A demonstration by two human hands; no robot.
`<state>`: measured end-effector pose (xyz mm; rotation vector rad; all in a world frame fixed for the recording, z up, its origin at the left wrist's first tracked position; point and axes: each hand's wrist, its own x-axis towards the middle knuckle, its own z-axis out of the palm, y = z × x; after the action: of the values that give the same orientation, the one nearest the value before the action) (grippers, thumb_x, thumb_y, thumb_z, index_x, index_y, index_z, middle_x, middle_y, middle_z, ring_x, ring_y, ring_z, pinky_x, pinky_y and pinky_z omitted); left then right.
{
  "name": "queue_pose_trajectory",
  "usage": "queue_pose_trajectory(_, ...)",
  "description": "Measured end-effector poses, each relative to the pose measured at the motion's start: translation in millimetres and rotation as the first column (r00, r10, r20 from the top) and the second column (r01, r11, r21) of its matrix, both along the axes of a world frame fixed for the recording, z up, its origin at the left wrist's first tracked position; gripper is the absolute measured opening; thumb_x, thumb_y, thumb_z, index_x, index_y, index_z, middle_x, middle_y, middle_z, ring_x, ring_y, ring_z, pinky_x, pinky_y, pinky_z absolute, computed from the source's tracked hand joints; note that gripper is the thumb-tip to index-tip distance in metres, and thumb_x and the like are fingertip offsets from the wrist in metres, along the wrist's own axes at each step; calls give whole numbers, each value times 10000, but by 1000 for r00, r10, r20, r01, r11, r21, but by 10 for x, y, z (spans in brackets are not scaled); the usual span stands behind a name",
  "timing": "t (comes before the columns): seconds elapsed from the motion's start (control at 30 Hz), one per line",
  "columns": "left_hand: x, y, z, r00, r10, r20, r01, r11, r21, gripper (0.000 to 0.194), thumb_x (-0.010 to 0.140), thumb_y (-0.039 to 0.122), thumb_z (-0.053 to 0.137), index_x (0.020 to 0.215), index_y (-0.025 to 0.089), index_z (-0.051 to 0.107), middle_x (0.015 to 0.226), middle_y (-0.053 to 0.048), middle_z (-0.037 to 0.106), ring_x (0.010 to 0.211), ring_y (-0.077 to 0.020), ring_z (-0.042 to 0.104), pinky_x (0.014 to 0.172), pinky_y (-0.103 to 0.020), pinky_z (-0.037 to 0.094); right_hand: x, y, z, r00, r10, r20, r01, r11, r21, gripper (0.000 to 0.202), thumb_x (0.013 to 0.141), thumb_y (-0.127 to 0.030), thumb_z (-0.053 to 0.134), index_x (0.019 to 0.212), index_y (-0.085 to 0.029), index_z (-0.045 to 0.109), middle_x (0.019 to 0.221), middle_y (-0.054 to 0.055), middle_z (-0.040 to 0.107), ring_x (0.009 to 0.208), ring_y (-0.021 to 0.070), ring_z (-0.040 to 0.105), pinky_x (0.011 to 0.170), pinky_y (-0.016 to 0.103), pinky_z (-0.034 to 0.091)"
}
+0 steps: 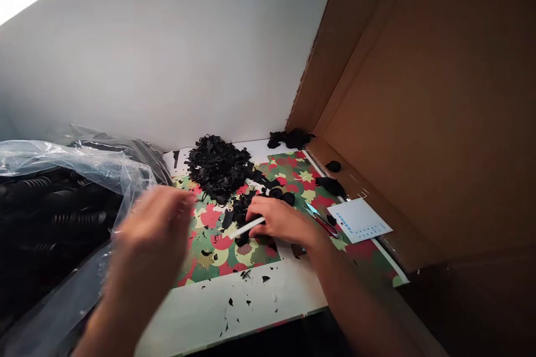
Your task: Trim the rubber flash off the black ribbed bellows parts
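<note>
My right hand (278, 220) is closed around a slim white stick (247, 227) that points to the left. Its fingers are low over small black pieces (240, 209) on a camouflage-patterned sheet (234, 254); whether they also grip one of these is hidden. Round black parts (287, 198) lie just beyond the knuckles. My left hand (157, 220) is smeared by motion in front of the plastic bag, so its fingers cannot be made out.
At left, a clear plastic bag (138, 170) contains many black ribbed round parts (67, 201). A heap of black scraps (218, 164) sits at the back. To the right are red-handled scissors or snips (326, 223), a white card (360, 218) and a cardboard wall (439, 95).
</note>
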<state>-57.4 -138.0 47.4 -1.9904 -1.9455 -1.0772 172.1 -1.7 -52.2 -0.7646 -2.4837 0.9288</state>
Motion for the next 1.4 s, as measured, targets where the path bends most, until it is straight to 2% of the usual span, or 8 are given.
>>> queue_pose_trajectory(0.07,258,210,-248,983,-122,134,154,953,-262,214,937,315,512,757,238,601,687,10,635,601,-175,579,592,-296,438,-18,-9,11,999,-44,-17,45,998,33,188,763,-36,758,785,-210,690,832,-18,642,755,152,607,680,252,432)
queue_pose_trajectory(0.13,363,429,-494,926,-65,372,226,883,-410,180,913,367,533,808,239,604,649,20,634,584,-175,585,562,-286,427,-30,-14,33,985,-134,-106,143,986,81,154,816,-59,704,826,-211,677,868,0,648,806,168,616,721,268,451)
queue_pose_trajectory(0.3,457,682,-844,527,12,850,454,841,-293,425,802,508,706,1092,204,640,880,-29,702,770,-206,672,669,-310,514,-80,-62,71,930,-146,-336,182,980,77,48,869,-229,728,845,-219,688,878,25,673,808,185,644,731,289,501)
queue_pose_trajectory(0.47,548,624,-923,433,25,901,375,904,-205,533,687,323,833,1172,221,639,1049,-53,720,976,-224,669,821,-316,514,-119,-62,9,804,-321,-500,221,943,-250,377,982,-540,578,877,-209,726,829,42,705,759,192,668,708,315,541)
queue_pose_trajectory(0.63,477,599,-959,531,43,846,262,941,-212,537,638,289,881,1148,235,721,996,-44,709,990,-243,629,811,-316,482,-114,-90,-4,635,-477,-608,333,879,-342,657,1052,-652,272,836,-213,711,882,69,713,768,198,676,734,340,560)
queue_pose_trajectory(0.93,374,606,-934,662,-5,749,287,926,-247,494,634,293,873,1097,238,707,856,5,709,839,-218,668,741,-309,515,-181,-166,-39,889,-227,-397,248,969,0,201,979,-230,569,1027,-236,765,915,42,667,821,191,663,771,322,560)
queue_pose_trajectory(1.23,399,541,-875,842,-54,537,234,933,-274,217,640,130,779,828,236,755,819,-13,773,744,-205,680,701,-300,511,-304,-194,-84,901,-182,-394,180,983,-43,134,893,-151,638,790,-221,687,817,19,646,737,173,627,683,289,526)
queue_pose_trajectory(1.4,480,536,-904,801,-25,599,232,934,-271,151,637,116,718,747,216,744,740,-4,729,699,-193,651,670,-290,476,-411,-300,-117,888,-272,-371,308,950,42,218,787,-51,456,768,-232,577,798,28,615,692,179,576,630,277,478)
